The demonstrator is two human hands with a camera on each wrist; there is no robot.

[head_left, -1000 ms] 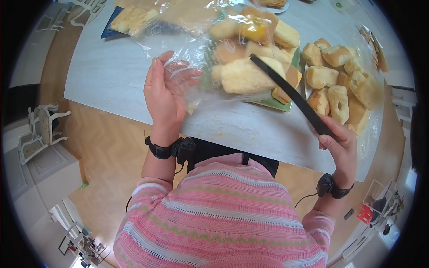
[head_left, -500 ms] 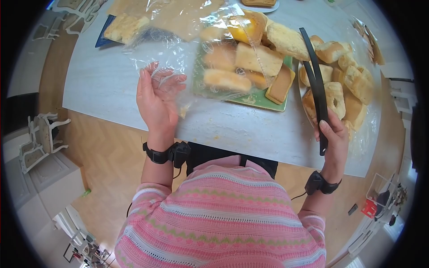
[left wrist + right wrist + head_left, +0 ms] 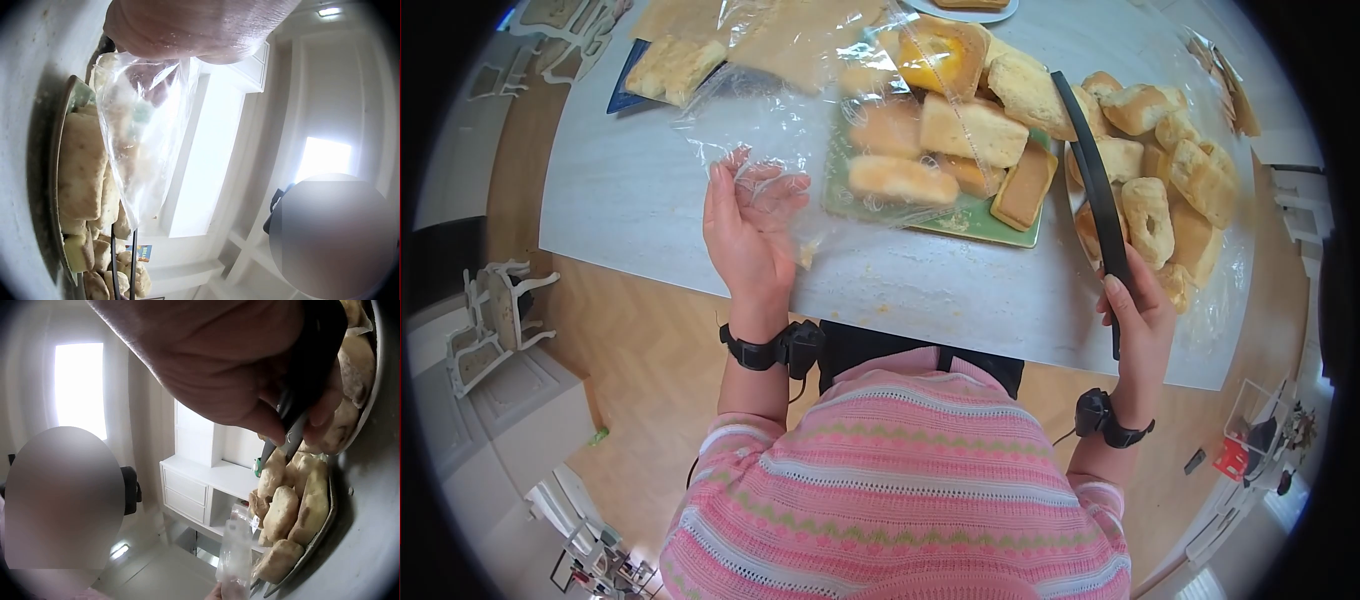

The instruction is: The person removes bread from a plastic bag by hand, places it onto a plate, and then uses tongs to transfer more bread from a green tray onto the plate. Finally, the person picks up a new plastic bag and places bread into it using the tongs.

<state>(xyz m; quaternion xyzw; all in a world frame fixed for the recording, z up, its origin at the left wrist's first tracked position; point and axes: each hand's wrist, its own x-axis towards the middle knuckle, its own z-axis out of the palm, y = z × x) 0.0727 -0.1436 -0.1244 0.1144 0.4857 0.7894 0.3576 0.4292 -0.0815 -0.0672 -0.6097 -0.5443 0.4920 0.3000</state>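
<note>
My left hand holds a clear plastic bag, its fingers seen through the film. The bag spreads over part of a green plate piled with bread. A long roll and other pieces show through it. My right hand grips black tongs, which point away from me. Their tip overlaps the right edge of a pale bread piece at the plate's back right. In the right wrist view the tong arms stand apart beside the bread.
At the right stands a plate heaped with bread rolls, with clear plastic by it. A flat piece of bread lies on a blue tray at the back left. Behind is a white plate. Crumbs dot the table's near side.
My right hand and the tongs have swung from over the middle of the green plate to its right side. The left hand and bag have shifted slightly left.
</note>
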